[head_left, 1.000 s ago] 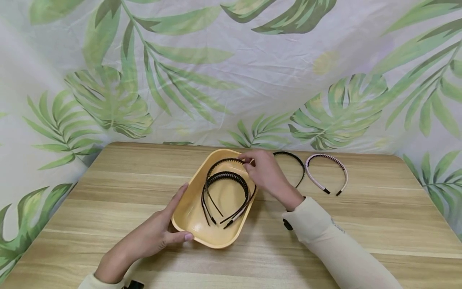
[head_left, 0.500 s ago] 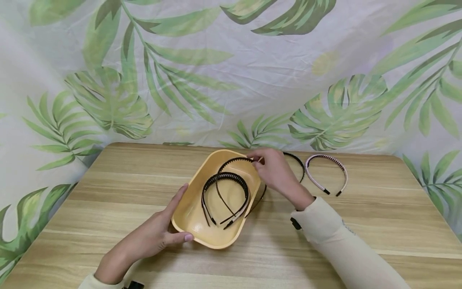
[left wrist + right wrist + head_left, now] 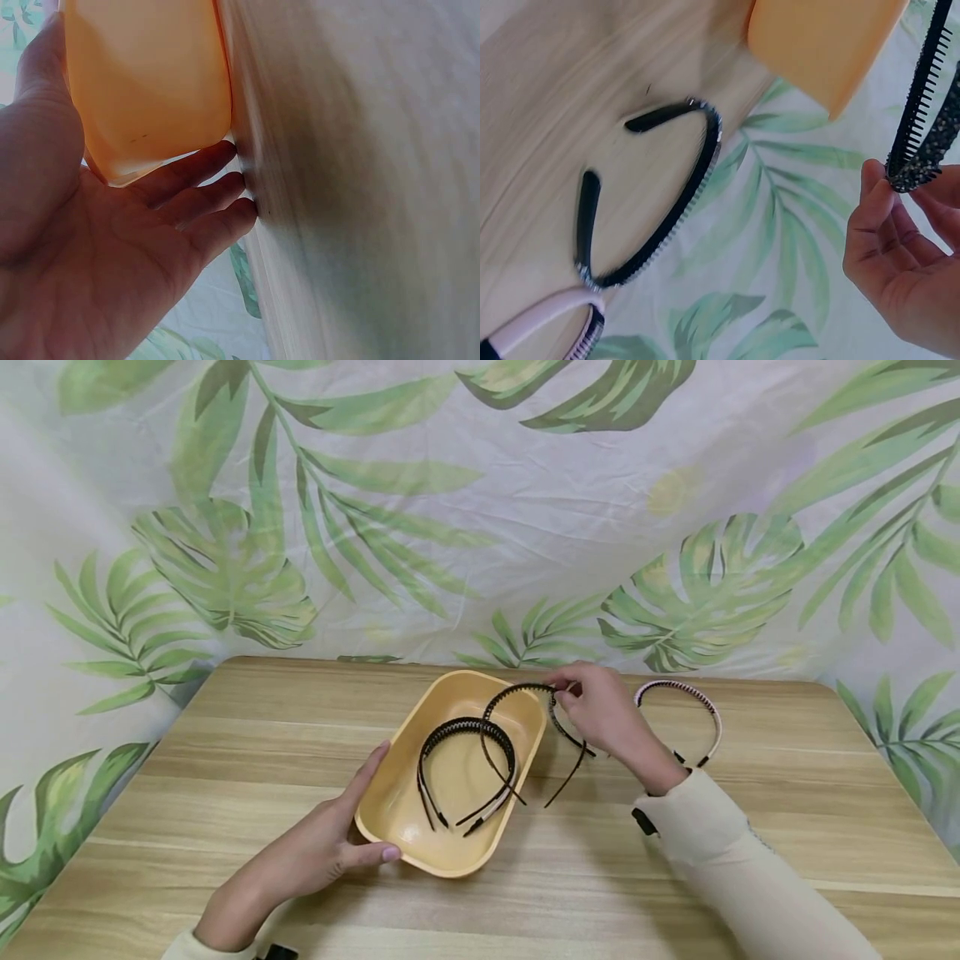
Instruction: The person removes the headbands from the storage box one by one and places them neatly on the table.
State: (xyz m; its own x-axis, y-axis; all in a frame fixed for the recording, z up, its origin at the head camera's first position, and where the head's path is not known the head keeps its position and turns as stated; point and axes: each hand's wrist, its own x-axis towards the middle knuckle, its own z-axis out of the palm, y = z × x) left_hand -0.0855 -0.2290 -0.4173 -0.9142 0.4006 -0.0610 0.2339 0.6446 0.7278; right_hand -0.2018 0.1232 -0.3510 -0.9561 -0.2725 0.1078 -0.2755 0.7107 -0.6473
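Note:
My right hand (image 3: 596, 706) pinches a thin black toothed headband (image 3: 517, 687) by the top of its arch, over the right rim of a yellow plastic bin (image 3: 397, 810). In the right wrist view, this headband's (image 3: 919, 75) surface looks glittery. My left hand (image 3: 330, 839) grips the bin's near-left corner, with the thumb at the near rim and the fingers along the side. More headbands (image 3: 468, 725) lie nested in the bin, dark with one pale end. On the table behind my right hand lies another black headband (image 3: 671, 229), partly hidden in the head view.
A pink headband (image 3: 716, 718) with dark teeth lies farther right on the wooden table (image 3: 225, 752). Behind the table's far edge hangs a leaf-patterned cloth (image 3: 562, 527).
My right hand has moved right, drawing the pinched headband from inside the bin across its right rim. My left hand and the bin have stayed in place.

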